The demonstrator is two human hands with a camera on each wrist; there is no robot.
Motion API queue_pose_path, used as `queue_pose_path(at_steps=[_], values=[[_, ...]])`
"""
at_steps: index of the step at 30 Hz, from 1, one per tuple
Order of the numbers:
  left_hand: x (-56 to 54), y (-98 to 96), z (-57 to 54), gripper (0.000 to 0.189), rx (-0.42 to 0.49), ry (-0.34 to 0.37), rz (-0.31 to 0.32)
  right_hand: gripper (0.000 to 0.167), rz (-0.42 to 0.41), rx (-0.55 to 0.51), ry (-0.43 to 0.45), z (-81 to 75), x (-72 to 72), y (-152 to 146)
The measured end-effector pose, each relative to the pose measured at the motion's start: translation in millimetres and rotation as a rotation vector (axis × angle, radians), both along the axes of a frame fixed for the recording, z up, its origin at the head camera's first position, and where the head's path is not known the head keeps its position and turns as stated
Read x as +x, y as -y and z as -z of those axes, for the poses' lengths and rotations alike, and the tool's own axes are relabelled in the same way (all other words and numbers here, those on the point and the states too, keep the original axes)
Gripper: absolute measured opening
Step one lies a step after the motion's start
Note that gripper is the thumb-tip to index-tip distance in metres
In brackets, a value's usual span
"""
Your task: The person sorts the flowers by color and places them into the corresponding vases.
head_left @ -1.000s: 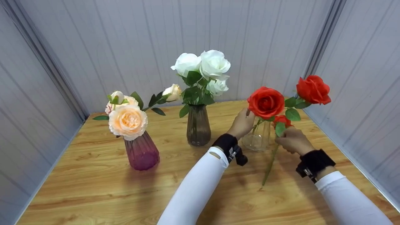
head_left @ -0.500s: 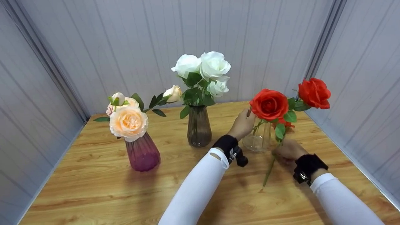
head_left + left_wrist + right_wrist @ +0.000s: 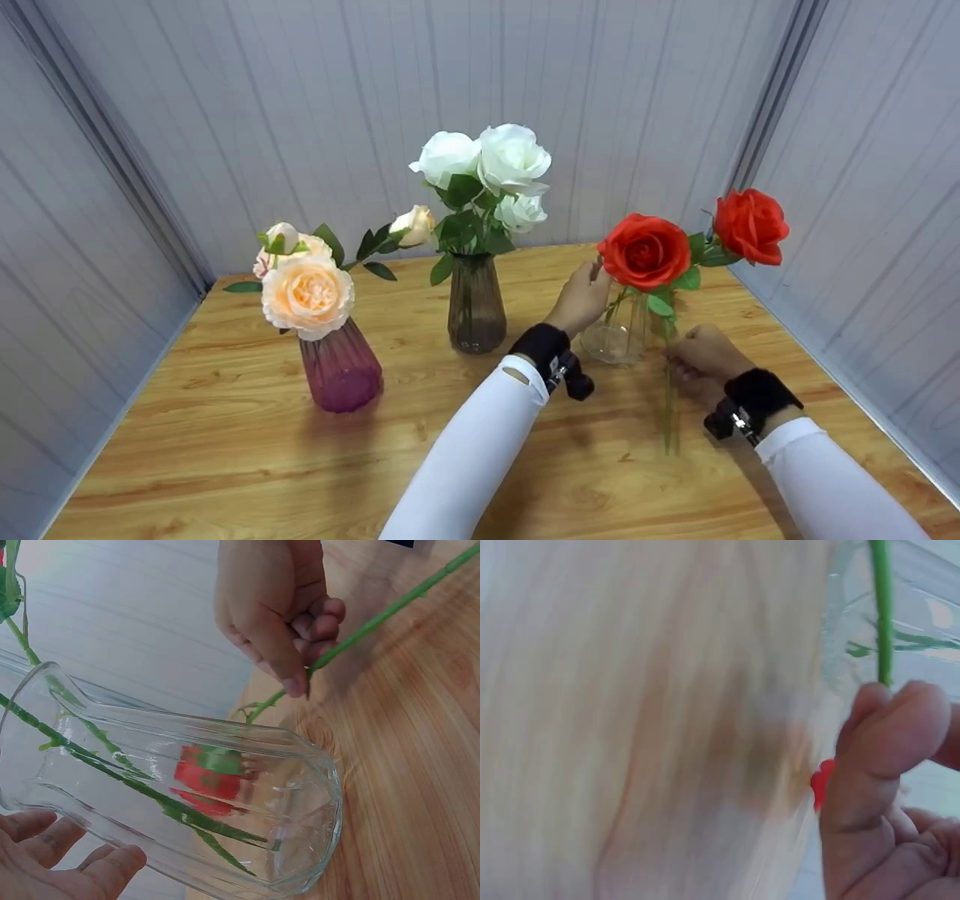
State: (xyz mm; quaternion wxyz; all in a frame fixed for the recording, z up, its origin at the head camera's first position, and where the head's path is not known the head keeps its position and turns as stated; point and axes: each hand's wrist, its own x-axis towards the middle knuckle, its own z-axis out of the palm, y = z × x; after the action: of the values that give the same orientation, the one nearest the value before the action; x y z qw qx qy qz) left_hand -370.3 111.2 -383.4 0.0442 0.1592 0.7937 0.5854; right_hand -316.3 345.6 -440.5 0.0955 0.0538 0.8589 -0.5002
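My left hand (image 3: 581,300) holds the neck of a clear glass vase (image 3: 613,343); in the left wrist view its fingers (image 3: 109,868) lie along the glass. Two green stems (image 3: 142,784) stand inside that vase, with red roses (image 3: 645,251) above it. To the vase's right, my right hand (image 3: 709,356) pinches a red rose by its green stem (image 3: 390,613), outside the glass. The stem's lower end points down toward the table. In the head view this rose's bloom is hidden; the left wrist view shows a red bloom (image 3: 210,776) through the glass.
A grey-brown vase (image 3: 477,311) with white roses (image 3: 514,159) stands left of the clear one. Farther left is a purple vase (image 3: 341,367) with peach flowers (image 3: 309,292). Panelled walls (image 3: 300,112) enclose the wooden table (image 3: 225,465) at the back and sides.
My right hand has shifted lower on the table side, and the held rose's stem has swung more upright. Its red bloom, seen earlier, is now out of sight. The left hand stays at the vase.
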Motion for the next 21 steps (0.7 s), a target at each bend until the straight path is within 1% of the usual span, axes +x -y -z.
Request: queue_pose_path(at_steps=[2,8,11,14,16,17,19,21], values=[[0.4,-0.1,-0.3,0.048,-0.003,0.002,-0.003,0.029,0.013,-0.065,-0.041,-1.9,2.0,-1.0],[-0.1,-0.9,-1.7,0.052,-0.002,0.011,-0.005,0.023,0.145,-0.221,-0.152,-5.9,5.2,0.5],[-0.6,-1.2,-2.4,0.050,-0.002,0.008,-0.013,0.020,0.204,-0.336,-0.162,-10.7,6.8,3.2],[-0.2,-1.3,-2.3,0.050,0.000,0.002,-0.014,0.020,0.245,-0.436,-0.157,-15.2,9.6,4.9],[0.6,-1.0,-2.0,0.051,-0.008,-0.003,-0.016,0.020,0.282,-0.459,-0.168,-16.6,11.3,4.9],[0.9,-0.8,-1.8,0.052,-0.007,-0.005,-0.012,0.020,0.309,-0.468,-0.187,-16.4,11.7,4.9],[1.0,-0.7,-1.5,0.050,-0.005,-0.010,-0.007,0.017,0.366,-0.466,-0.239,-15.5,11.9,5.1],[1.0,-0.2,-1.3,0.047,-0.001,-0.009,-0.003,0.014,0.426,-0.458,-0.316,-14.3,11.6,6.7]])
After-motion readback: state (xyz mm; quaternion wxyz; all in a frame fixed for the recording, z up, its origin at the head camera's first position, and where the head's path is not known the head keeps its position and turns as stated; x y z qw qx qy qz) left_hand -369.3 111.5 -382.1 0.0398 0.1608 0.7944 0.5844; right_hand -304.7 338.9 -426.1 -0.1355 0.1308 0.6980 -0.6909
